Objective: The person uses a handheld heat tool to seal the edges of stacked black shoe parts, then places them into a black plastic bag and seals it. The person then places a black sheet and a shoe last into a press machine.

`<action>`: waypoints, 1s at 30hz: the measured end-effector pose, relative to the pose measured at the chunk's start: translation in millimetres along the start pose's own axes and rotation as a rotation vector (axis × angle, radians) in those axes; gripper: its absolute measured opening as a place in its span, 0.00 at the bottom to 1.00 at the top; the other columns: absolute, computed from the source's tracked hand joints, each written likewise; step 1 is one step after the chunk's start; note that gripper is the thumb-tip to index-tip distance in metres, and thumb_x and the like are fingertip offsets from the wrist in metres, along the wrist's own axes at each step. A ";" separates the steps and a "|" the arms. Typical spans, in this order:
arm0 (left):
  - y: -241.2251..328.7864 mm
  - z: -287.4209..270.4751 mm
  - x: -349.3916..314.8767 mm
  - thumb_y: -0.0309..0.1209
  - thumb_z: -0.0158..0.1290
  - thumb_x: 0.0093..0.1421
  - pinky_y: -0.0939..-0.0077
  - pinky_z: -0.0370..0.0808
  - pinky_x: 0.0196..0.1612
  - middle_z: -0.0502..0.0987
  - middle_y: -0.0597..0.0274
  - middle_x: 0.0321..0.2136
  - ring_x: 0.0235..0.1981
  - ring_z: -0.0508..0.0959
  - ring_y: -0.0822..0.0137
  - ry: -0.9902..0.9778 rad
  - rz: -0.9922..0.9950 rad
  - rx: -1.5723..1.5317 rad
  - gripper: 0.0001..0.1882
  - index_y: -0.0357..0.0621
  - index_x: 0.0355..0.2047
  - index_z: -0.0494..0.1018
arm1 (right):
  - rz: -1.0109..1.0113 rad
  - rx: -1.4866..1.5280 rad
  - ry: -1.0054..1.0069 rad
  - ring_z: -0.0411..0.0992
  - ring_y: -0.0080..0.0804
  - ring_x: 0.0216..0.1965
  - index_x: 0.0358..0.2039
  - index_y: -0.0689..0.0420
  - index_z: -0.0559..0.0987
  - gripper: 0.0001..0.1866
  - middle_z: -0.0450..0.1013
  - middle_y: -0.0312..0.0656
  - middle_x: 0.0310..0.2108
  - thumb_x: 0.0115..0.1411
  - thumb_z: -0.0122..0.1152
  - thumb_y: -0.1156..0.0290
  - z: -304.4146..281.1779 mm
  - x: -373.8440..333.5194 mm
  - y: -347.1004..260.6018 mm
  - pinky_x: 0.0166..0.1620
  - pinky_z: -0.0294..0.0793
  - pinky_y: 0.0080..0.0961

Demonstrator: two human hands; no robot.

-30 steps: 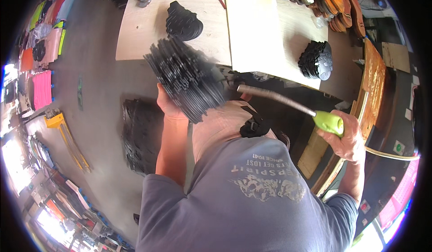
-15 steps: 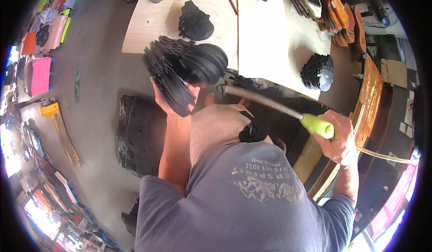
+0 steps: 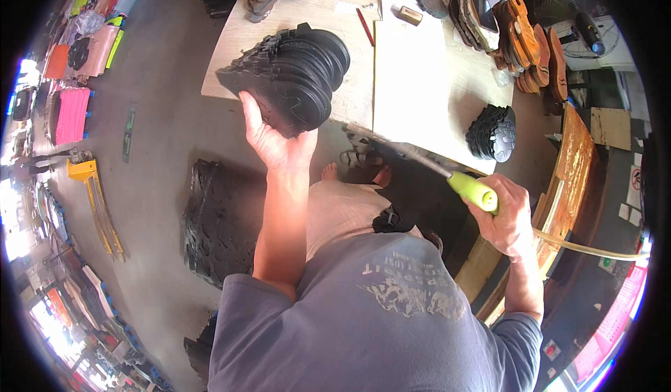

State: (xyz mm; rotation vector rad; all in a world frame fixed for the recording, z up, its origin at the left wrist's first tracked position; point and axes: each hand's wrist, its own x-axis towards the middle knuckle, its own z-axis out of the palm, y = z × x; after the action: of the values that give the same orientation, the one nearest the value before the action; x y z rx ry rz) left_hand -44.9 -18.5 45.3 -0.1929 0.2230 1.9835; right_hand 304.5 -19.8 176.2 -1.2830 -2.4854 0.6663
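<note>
My left hand [image 3: 278,144] reaches up to the front of the worktable and supports a thick stack of black shoe soles [image 3: 290,95] from below, thumb along the side. The stack is fanned and tilted. Part of another sole stack on the table seems to lie behind it; their border is hard to make out. My right hand [image 3: 507,217] is wrapped round the lime-green handle of a long, thin-shafted tool [image 3: 472,190]. Its shaft points left toward the held soles and is smeared by motion, so its kind and tip are unclear. A small stack of black soles [image 3: 491,133] sits on the table's right.
On the pale worktable [image 3: 356,98] lie a red pencil [image 3: 365,27], a small block [image 3: 409,16] and brown soles [image 3: 531,46]. A fan [image 3: 566,7] stands beyond. Dark sheets [image 3: 217,217] are on the floor at left, near a yellow pallet jack [image 3: 85,172]. A pale hose [image 3: 594,251] runs rightward.
My left hand has raised the sole stack, turning it so the soles lean differently. My right hand has moved slightly left and down with the green-handled tool. The view has shifted a little.
</note>
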 end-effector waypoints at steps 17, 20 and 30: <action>6.1 -4.6 -3.7 0.56 0.47 0.72 0.50 0.84 0.44 0.75 0.47 0.58 0.53 0.80 0.47 -0.092 0.134 0.294 0.35 0.42 0.67 0.65 | 0.049 0.008 -0.049 0.78 0.54 0.30 0.37 0.63 0.81 0.11 0.78 0.53 0.29 0.56 0.73 0.73 -15.7 18.0 10.7 0.35 0.77 0.40; 17.2 -21.2 -6.6 0.49 0.52 0.70 0.45 0.61 0.72 0.66 0.49 0.68 0.68 0.67 0.47 -0.222 0.029 0.233 0.37 0.40 0.71 0.59 | 0.212 0.187 -0.027 0.78 0.49 0.28 0.39 0.64 0.83 0.11 0.79 0.54 0.29 0.57 0.71 0.74 -23.2 25.9 10.8 0.35 0.76 0.36; 95.8 -60.1 -65.4 0.43 0.66 0.61 0.61 0.74 0.63 0.79 0.54 0.55 0.55 0.79 0.59 -0.149 -0.387 0.675 0.37 0.33 0.64 0.69 | -0.032 0.236 -0.343 0.67 0.26 0.24 0.39 0.65 0.80 0.11 0.72 0.41 0.21 0.57 0.68 0.74 -28.2 72.3 11.5 0.30 0.70 0.30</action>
State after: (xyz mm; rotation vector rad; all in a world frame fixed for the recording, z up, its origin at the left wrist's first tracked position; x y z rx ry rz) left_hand -103.6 -129.5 9.2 0.3245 0.6853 1.4397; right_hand 283.1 53.0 196.3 -1.1166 -2.5777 1.2201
